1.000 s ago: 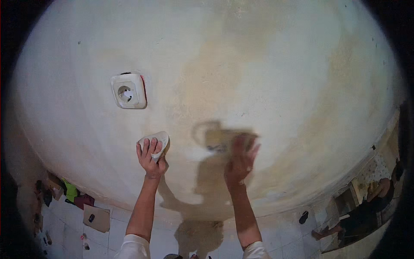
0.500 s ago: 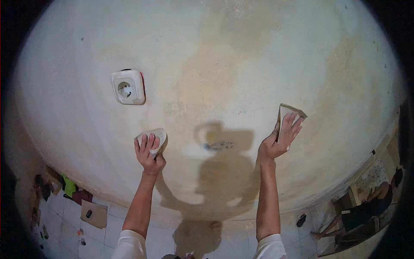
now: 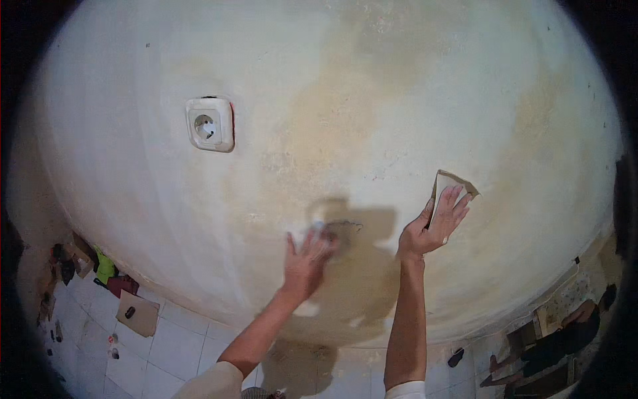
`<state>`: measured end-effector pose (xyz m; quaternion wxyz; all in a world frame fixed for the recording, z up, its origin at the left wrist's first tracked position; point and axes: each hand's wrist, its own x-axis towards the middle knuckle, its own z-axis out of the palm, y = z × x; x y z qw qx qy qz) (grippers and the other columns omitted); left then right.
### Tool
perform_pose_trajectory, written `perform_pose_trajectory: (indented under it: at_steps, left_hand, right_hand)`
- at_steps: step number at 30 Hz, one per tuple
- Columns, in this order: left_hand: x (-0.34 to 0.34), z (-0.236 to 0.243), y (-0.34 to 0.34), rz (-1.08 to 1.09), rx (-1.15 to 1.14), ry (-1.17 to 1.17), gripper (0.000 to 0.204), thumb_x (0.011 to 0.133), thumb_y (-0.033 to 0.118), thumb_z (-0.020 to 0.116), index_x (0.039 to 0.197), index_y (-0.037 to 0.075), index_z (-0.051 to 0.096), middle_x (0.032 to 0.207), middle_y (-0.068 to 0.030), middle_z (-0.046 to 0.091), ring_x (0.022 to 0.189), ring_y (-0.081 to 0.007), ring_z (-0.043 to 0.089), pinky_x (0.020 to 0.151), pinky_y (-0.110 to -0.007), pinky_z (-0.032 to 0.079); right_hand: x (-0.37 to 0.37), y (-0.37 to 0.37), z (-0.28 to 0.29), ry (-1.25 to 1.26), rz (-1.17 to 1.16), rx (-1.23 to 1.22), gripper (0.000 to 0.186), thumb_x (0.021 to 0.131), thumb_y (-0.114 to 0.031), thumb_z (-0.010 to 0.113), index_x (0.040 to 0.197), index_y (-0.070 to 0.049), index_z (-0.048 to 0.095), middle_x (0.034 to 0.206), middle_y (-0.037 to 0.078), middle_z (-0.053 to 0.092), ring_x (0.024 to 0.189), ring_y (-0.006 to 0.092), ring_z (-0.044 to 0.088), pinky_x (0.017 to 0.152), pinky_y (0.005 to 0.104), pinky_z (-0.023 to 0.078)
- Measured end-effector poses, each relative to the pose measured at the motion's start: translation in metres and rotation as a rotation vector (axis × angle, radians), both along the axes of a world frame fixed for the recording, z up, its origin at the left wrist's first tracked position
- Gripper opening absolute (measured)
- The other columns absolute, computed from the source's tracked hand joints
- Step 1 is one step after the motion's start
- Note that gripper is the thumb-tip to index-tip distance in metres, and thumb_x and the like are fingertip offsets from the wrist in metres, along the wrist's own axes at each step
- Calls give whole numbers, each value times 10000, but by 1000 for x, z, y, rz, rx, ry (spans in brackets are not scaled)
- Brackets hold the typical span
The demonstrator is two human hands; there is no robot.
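Observation:
A pale, patchy wall with yellowish stains stands before me. My right hand presses a folded sheet of sandpaper to it, thumb under the near edge and fingers across the face. To the left, my left hand is at the wall beside a dark scuffed mark. Motion smears its fingers, and I cannot make out any sheet under them. The shadow of my head and arms falls on the wall between and below the hands.
A white wall socket sits up and left of my hands. On the tiled floor at lower left lie cardboard, a green item and other clutter. A dark shoe lies at lower right, near a person and wooden furniture.
My left hand has swept right across the wall to the dark mark; the pale sheet it held no longer shows. My right hand stays on its sandpaper. The view has shifted slightly.

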<state>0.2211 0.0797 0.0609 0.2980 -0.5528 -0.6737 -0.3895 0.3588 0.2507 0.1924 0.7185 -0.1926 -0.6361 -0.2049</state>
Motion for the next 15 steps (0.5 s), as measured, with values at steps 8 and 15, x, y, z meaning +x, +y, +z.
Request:
perform_pose_trajectory:
  at_steps: [8, 15]
  left_hand:
    - [6, 5, 9, 57, 310, -158, 623, 767, -23, 543, 1373, 28, 408, 1435, -217, 351, 1348, -352, 320, 1022, -702, 121]
    - [16, 12, 10, -4, -30, -126, 711, 760, 69, 646, 1395, 21, 328, 1481, -167, 258, 1354, -341, 302, 1002, -739, 71]
  right_hand:
    - [-1, 2, -2, 10, 4, -12, 416, 864, -90, 504, 1266, 18, 521, 1383, 172, 450, 1354, 406, 285, 1097, 562, 179]
    - [1, 2, 0, 11, -5, 22, 419, 867, -45, 483, 1280, 14, 509, 1385, 164, 450, 1356, 391, 289, 1099, 561, 184]
